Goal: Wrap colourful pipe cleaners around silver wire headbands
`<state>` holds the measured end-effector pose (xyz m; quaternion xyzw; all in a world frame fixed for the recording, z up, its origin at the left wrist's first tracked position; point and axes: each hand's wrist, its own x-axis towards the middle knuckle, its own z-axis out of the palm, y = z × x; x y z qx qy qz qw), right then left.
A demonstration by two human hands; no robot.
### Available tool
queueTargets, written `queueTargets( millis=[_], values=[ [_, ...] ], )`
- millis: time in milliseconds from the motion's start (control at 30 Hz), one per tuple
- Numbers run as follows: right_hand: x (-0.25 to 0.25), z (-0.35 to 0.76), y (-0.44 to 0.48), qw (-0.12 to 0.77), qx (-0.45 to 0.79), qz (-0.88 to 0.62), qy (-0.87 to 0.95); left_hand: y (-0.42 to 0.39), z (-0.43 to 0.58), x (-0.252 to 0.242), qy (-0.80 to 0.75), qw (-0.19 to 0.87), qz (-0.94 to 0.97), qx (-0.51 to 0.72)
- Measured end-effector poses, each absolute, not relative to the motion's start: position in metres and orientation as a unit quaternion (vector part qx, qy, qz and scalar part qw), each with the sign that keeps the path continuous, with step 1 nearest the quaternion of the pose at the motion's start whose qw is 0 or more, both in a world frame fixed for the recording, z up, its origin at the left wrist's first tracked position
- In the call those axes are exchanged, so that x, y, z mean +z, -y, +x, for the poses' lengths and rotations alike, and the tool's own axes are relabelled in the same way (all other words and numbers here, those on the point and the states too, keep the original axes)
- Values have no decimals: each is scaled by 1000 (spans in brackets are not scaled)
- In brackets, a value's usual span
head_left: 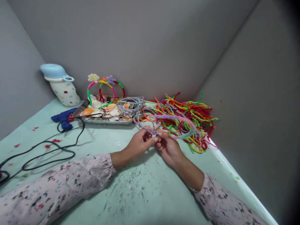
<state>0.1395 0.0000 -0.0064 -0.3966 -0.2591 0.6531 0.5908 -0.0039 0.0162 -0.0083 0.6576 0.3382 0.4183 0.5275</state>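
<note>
Near the middle of the table, my left hand [140, 143] and my right hand [169, 147] meet with pinched fingers. Between them is a fuzzy pastel pipe cleaner [187, 120], coloured purple, pink and teal. Its purple end lies at my left fingertips, and the rest curves out in a loop beyond my right hand. Thin grey wire rings [140, 120] lie just behind my fingers. Exactly how the fingertips grip the strand is too small to make out.
A pile of bright pipe cleaners [182, 109] lies behind my right hand. A metal tray [110, 122] holds shells, a grey wire coil [131, 106] and two flower-topped hoops [114, 90]. To the left are a blue glue gun [65, 118], its black cord [75, 143] and a bottle [63, 89].
</note>
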Motion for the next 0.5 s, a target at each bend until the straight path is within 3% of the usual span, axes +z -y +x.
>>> queueTargets(
  millis=[167, 400, 500],
  values=[
    [-9, 139, 2, 583, 646, -402, 284, -16, -2, 0, -297, 583, 611, 445],
    [-6, 135, 6, 560, 634, -418, 331, -19, -4, 0, -403, 477, 651, 432],
    [-8, 133, 6, 561, 612, -432, 353, -20, -5, 0, -408, 477, 649, 430]
  ],
)
